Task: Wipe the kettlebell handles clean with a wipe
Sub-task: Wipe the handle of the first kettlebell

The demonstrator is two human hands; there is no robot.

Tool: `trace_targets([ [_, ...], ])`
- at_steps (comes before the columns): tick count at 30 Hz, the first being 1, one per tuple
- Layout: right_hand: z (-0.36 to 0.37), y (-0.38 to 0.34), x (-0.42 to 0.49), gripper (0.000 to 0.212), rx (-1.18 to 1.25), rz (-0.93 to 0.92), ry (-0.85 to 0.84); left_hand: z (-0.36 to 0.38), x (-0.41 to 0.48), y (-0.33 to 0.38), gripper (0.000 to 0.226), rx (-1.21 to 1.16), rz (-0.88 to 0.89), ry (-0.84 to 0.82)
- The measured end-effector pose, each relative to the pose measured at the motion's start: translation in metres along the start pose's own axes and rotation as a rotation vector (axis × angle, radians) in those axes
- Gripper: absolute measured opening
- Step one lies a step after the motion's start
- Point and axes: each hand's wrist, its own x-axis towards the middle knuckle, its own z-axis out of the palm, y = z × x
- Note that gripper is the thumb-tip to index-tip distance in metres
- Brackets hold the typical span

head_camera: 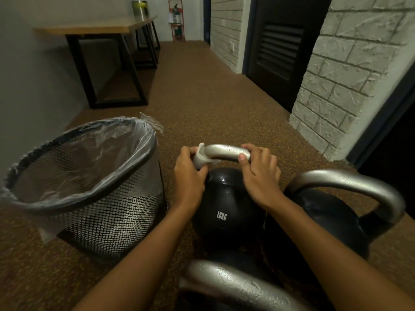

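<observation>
A black kettlebell marked 12KG stands on the floor in front of me, its silver handle arching over the top. My left hand grips a white wipe wrapped round the left bend of that handle. My right hand grips the right end of the same handle, thumb on the near side. A second kettlebell with a silver handle stands to the right. The silver handle of a third kettlebell shows at the bottom edge.
A black mesh waste bin lined with a clear plastic bag stands to the left of the kettlebells. Brown speckled floor stretches ahead. A wooden table with black legs stands at the far left; a brick wall rises at the right.
</observation>
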Motion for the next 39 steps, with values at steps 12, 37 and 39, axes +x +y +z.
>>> trace_targets([
  [12,-0.001,-0.002,-0.001,0.038,-0.004,0.007,0.004,-0.005,0.002,0.012,0.047,-0.034,0.096,-0.176],
  [37,0.004,0.002,-0.001,0.038,-0.029,-0.027,0.046,-0.001,0.037,0.006,0.042,-0.038,-0.199,-0.241],
  [39,0.004,0.002,-0.001,0.038,-0.034,-0.027,0.046,0.005,0.037,0.019,0.041,-0.010,-0.058,-0.242],
])
